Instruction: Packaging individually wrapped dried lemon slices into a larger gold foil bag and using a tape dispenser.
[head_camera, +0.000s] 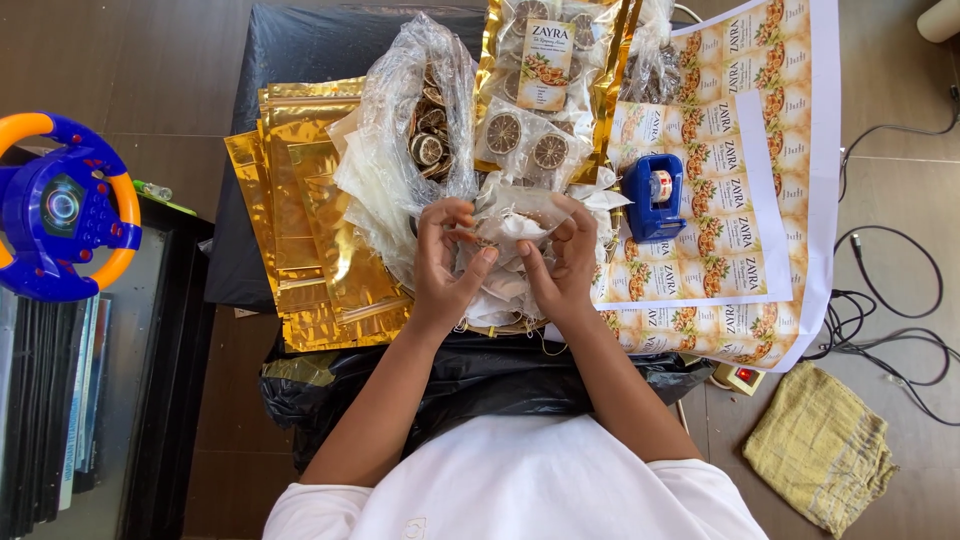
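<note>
My left hand (443, 262) and my right hand (561, 262) both grip a small clear plastic pouch (512, 222) with dried fruit slices inside, held between them over a heap of similar pouches. Just beyond lies a big crumpled clear bag of dried citrus slices (425, 140). Gold foil pouches (318, 220) are stacked to the left of my left hand. Filled gold pouches with labels (545, 70) lie at the far side.
A blue tape dispenser (652, 195) stands on sheets of printed labels (745, 190) to the right. Black plastic sheet (300, 50) covers the floor. A toy steering wheel (62, 205) sits far left, a yellow cloth (820, 445) and black cables (890, 330) lie right.
</note>
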